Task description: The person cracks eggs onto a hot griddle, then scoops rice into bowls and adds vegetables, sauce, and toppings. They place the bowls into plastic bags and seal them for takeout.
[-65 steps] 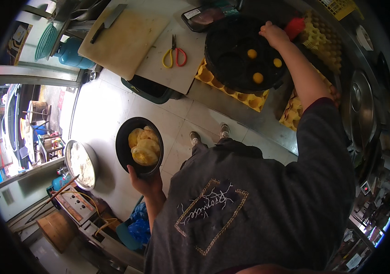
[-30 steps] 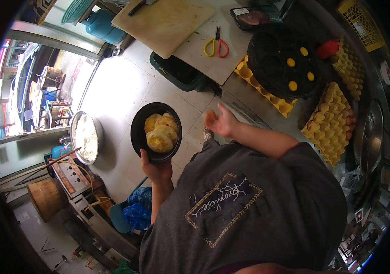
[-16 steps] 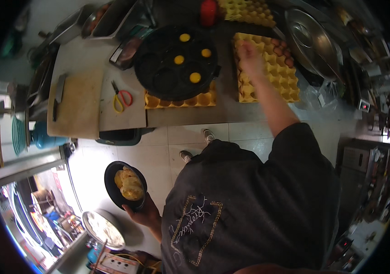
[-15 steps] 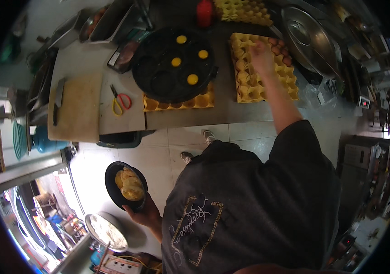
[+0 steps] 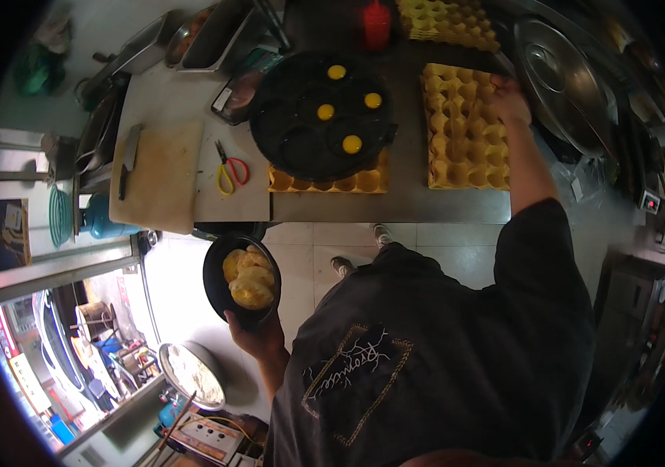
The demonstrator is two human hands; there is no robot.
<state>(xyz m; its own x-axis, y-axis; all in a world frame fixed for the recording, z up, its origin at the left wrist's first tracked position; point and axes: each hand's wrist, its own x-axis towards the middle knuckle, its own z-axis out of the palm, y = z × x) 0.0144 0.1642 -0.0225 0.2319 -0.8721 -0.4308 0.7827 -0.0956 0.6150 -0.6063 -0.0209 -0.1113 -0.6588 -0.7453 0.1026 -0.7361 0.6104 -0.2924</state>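
My left hand [image 5: 259, 340] grips the rim of a black bowl [image 5: 217, 289], holding it away from the counter's front edge. Inside lie several round golden-brown cooked pieces [image 5: 253, 286]. On the counter, my right hand [image 5: 510, 103] is down at the right side of a yellow egg tray [image 5: 461, 128]. Its fingers are dim and partly hidden, and any egg under them cannot be made out. The tray's visible cups look empty. Left of it, a round black pan with shallow wells [image 5: 279, 105] holds several raw eggs with yellow yolks [image 5: 352, 144], resting on another egg tray [image 5: 328, 182].
Scissors [image 5: 231, 173] with red and yellow handles lie left of the pan. Further left are a cutting board [image 5: 165, 175] and a knife [image 5: 128, 159]. A red squeeze bottle [image 5: 377, 26] and stacked egg trays [image 5: 449, 23] stand behind. A metal lid [image 5: 562, 86] sits at right.
My right hand has moved from above the tray's middle to its right side, covering where brown eggs showed. My left hand has raised the bowl toward the counter. The view has shifted.
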